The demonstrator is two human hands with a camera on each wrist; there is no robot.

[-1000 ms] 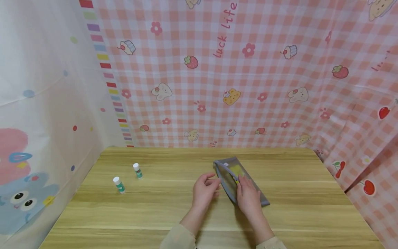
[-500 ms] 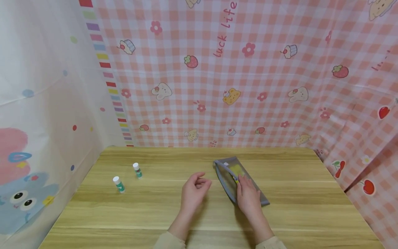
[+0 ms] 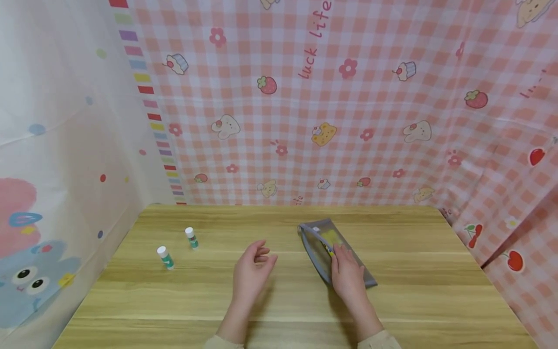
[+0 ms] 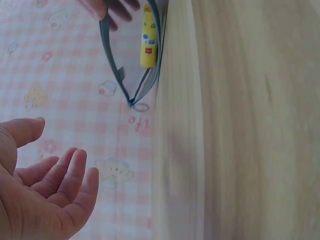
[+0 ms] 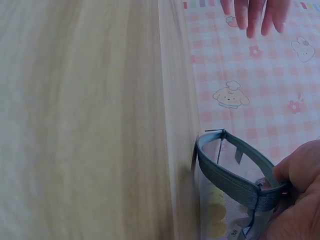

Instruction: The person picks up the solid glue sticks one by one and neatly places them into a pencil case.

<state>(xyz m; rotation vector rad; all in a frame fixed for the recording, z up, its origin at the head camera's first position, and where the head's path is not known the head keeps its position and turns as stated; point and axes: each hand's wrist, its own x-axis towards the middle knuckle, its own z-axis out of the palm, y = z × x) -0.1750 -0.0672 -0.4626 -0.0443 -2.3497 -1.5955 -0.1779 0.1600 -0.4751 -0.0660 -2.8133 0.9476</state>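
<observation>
A grey mesh zip pouch [image 3: 340,236] is on the wooden table, its zipper parted and its mouth gaping toward the left. My right hand [image 3: 348,272] grips the pouch by the rim of the mouth, thumb on the edge in the right wrist view. Inside the pouch, a yellow glue stick [image 4: 148,44] shows through the opening in the left wrist view. My left hand [image 3: 251,272] is left of the pouch, holding nothing, fingers loosely bent and apart from the thumb. Two glue sticks with white caps and green labels stand on the left, the nearer glue stick [image 3: 165,258] and the farther glue stick [image 3: 192,238].
The wooden table [image 3: 183,310] ends at the back against a pink checked curtain [image 3: 279,116]. A white curtain [image 3: 78,145] with cartoon prints hangs along the left side.
My left hand has drawn away from the pouch's mouth and moved left across the table. My right hand and the pouch have stayed in place.
</observation>
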